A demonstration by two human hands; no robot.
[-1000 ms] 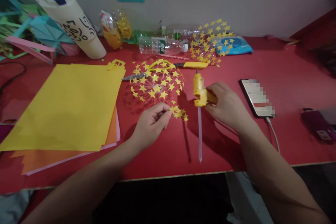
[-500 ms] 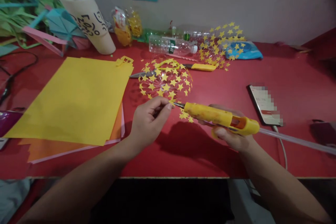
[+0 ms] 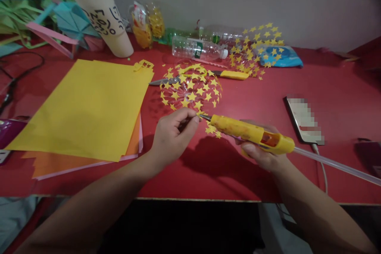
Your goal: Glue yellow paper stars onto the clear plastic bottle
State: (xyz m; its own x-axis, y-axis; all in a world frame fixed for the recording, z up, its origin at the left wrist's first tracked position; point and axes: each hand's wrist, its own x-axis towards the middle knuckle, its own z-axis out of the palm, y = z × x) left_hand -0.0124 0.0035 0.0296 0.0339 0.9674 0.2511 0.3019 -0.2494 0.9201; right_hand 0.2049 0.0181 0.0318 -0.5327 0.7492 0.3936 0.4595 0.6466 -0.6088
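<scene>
My right hand (image 3: pixel 262 151) is wrapped round a yellow hot glue gun (image 3: pixel 241 129), from whose back a long clear glue stick (image 3: pixel 333 165) sticks out. The gun's metal nozzle meets a small yellow paper star (image 3: pixel 201 115), which my left hand (image 3: pixel 175 133) pinches between thumb and fingertips. Just beyond my fingers a clear domed plastic piece covered in yellow stars (image 3: pixel 192 97) rests on the red table. A few loose stars (image 3: pixel 212 129) lie beneath the nozzle, partly hidden by the gun.
Scissors (image 3: pixel 166 82) and a yellow-handled cutter (image 3: pixel 235 75) lie behind. Yellow paper sheets (image 3: pixel 89 111) are stacked at left, near a white tumbler (image 3: pixel 101 16). Plastic bottles (image 3: pixel 190 49), another star-covered piece (image 3: pixel 253 53) and a blue packet (image 3: pixel 285 56) line the wall. A phone (image 3: pixel 303 123) charges at right.
The view has shifted slightly, so most things sit a little further right and higher. Both hands keep the same hold, with the nozzle still at the star.
</scene>
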